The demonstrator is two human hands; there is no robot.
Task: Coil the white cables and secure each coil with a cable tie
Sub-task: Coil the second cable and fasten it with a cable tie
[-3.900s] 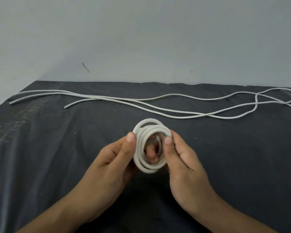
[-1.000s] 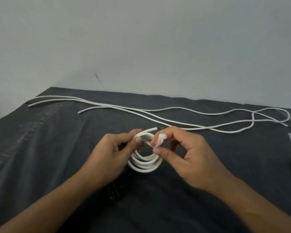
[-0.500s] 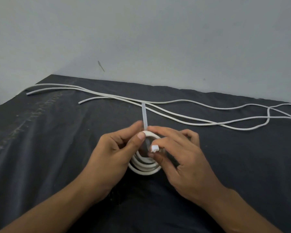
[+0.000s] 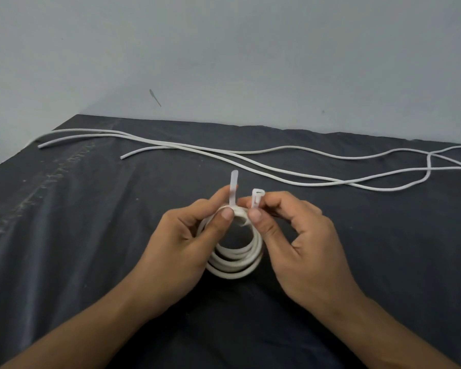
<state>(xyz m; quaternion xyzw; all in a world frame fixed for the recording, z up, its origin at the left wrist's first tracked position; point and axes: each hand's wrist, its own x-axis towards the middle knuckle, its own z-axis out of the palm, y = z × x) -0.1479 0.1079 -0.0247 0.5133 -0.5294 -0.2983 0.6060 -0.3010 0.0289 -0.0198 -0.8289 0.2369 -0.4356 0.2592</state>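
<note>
White tie [image 4: 233, 190] loops over the top of the coil [image 4: 234, 265] — the left hand [image 4: 181, 249] pinches its tail upright between thumb and forefinger, and the right hand [image 4: 296, 241] pinches its head, the two ends just apart. The coil stands on edge between both hands over dark cloth [image 4: 91, 235]; beyond, loose cables [image 4: 277, 170] trail across it.

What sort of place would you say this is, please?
Probably a makeshift indoor workspace: a dark cloth serves as the work surface, a bare grey wall stands behind it, and loose white cables lie on it.
</note>
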